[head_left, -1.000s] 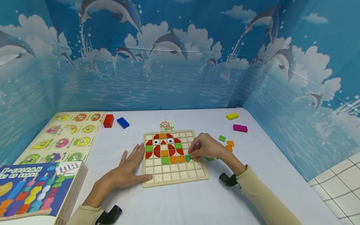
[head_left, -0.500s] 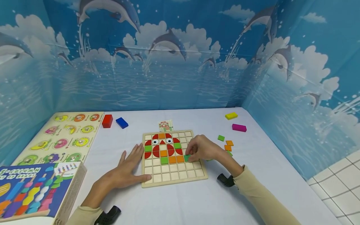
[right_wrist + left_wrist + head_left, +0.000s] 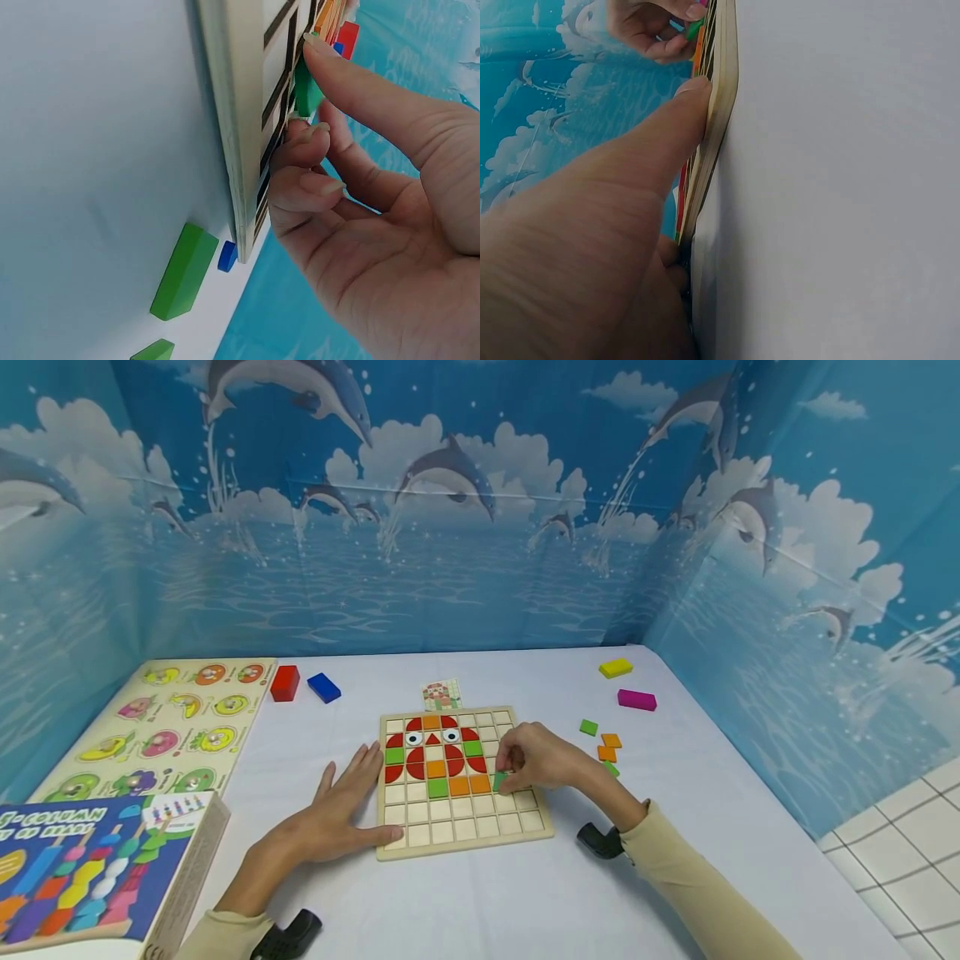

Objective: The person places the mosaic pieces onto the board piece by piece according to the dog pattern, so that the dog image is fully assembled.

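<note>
White tabletop, dolphin-print walls all round. Nearest, the left hand (image 3: 341, 814) lies flat with straight fingers against the wooden grid board (image 3: 463, 839), apparently steadying it. Beyond, the right hand (image 3: 536, 758) pinches a green tile (image 3: 498, 781) at the board's fourth row, seemingly angling it into a cell; spare tiles (image 3: 609, 746) wait behind.

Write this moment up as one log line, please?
right hand: pinches green tile at grid board | left hand: flat, steadying board's left edge | loose tiles: right of board
</note>
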Motion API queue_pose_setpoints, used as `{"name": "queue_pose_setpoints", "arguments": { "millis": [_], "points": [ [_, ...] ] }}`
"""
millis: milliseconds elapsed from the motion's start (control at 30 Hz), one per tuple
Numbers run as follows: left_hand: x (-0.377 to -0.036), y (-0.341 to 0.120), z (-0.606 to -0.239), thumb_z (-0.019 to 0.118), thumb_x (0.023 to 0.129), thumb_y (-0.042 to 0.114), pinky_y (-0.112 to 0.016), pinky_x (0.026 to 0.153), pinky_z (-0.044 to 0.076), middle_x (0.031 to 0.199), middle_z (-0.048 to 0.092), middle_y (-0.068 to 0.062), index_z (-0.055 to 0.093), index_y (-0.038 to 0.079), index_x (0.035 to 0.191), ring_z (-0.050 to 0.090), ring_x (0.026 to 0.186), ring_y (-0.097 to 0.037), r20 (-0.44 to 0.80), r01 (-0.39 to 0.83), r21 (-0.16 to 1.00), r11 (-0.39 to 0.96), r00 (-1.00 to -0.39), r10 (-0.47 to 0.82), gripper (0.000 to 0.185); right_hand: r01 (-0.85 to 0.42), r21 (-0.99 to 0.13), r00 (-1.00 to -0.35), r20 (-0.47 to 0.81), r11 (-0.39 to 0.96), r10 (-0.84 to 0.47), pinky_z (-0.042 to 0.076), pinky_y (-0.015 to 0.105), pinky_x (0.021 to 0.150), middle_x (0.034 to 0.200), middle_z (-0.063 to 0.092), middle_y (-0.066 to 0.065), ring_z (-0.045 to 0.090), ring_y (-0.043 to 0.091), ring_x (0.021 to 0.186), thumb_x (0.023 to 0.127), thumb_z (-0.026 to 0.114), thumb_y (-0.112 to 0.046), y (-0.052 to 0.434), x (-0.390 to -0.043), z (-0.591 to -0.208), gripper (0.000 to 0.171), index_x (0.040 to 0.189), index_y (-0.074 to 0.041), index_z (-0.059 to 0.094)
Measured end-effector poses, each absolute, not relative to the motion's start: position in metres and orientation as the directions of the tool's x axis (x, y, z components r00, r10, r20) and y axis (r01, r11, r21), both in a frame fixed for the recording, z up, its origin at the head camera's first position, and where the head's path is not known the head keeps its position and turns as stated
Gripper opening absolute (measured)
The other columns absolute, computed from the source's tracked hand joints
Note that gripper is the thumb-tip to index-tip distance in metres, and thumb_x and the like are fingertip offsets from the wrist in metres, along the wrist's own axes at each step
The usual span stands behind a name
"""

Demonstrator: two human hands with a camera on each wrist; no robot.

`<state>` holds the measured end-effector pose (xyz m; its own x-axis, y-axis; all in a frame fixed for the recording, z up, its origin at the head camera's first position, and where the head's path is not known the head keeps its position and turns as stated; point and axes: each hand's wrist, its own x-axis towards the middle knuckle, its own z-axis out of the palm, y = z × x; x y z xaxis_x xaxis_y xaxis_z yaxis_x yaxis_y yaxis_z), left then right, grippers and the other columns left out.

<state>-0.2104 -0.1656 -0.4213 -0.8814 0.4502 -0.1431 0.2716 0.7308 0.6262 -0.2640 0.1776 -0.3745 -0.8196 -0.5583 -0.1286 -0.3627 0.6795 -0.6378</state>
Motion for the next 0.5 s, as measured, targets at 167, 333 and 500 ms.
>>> {"name": "queue_pose_setpoints", "arguments": {
  "millis": [167, 333, 500],
  "points": [
    [-0.2101, -0.1643, -0.4217, 0.082, 0.087, 0.061, -0.067, 0.128, -0.014, 0.182, 0.006, -0.014, 0.015, 0.006, 0.173, -0.005, 0.168, -0.037, -0.139, 0.273, 0.623, 0.733, -0.884, 0.447, 0.122, -0.413, -0.637, -0.805, -0.078, 0.65, -0.589, 0.053, 0.024, 0.062, 0.075, 0.067, -0.002, 0.057, 0.011, 0.066, 0.085, 0.091, -0.002, 0.179, -0.2637, -0.3744, 0.02, 0.082, -0.007, 0.072],
    [-0.2102, -0.1644, -0.4214, 0.082, 0.087, 0.061, -0.067, 0.128, -0.015, 0.182, 0.006, -0.014, 0.015, 0.005, 0.173, -0.005, 0.168, -0.037, -0.139, 0.273, 0.624, 0.732, -0.883, 0.448, 0.122, -0.484, -0.626, -0.77, -0.026, 0.611, -0.637, 0.052, 0.023, 0.062, 0.076, 0.064, -0.005, 0.055, 0.009, 0.068, 0.084, 0.092, -0.001, 0.1776, -0.2632, -0.3748, 0.023, 0.085, -0.008, 0.07],
    [-0.2098, -0.1652, -0.4203, 0.082, 0.088, 0.06, -0.068, 0.128, -0.014, 0.182, 0.006, -0.014, 0.015, 0.005, 0.173, -0.004, 0.167, -0.038, -0.135, 0.276, 0.625, 0.73, -0.883, 0.449, 0.122, -0.504, -0.632, -0.729, -0.054, 0.589, -0.682, 0.051, 0.024, 0.065, 0.078, 0.062, -0.004, 0.055, 0.011, 0.073, 0.081, 0.096, -0.009, 0.178, -0.2634, -0.3724, 0.028, 0.091, -0.01, 0.07]
  ]
}}
